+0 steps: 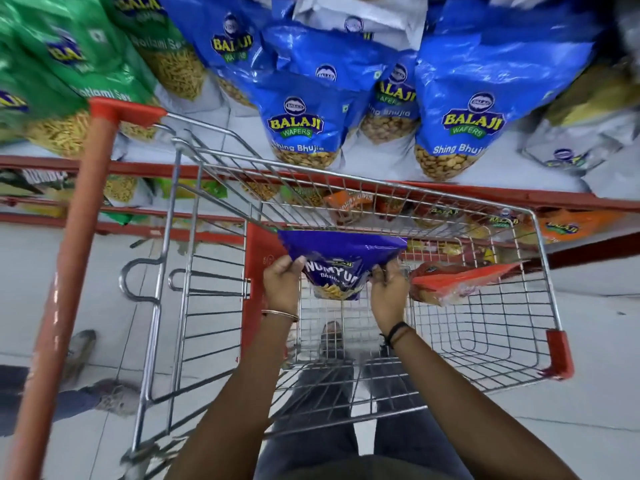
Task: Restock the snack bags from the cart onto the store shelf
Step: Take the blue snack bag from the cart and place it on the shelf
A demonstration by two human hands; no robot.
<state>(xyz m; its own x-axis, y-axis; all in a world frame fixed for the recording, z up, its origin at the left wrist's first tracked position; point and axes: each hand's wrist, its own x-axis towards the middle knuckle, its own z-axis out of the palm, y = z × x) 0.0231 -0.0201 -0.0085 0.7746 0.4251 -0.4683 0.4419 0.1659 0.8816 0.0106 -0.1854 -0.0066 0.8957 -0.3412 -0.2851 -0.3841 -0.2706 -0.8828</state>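
A dark blue snack bag [341,261] is held over the wire cart [381,188], inside its basket. My left hand [282,284] grips the bag's left side and my right hand [389,289] grips its right side. An orange snack bag [453,282] lies in the cart just right of my right hand. Above the cart, the store shelf [381,154] carries upright light blue snack bags [301,116] and green snack bags [62,71] at the left.
The cart's orange handle [69,271] runs down the left side. Lower shelves [519,202] behind the cart hold orange and yellow bags. Another person's feet [86,368] stand on the tiled floor at the far left. My legs show through the cart's bottom.
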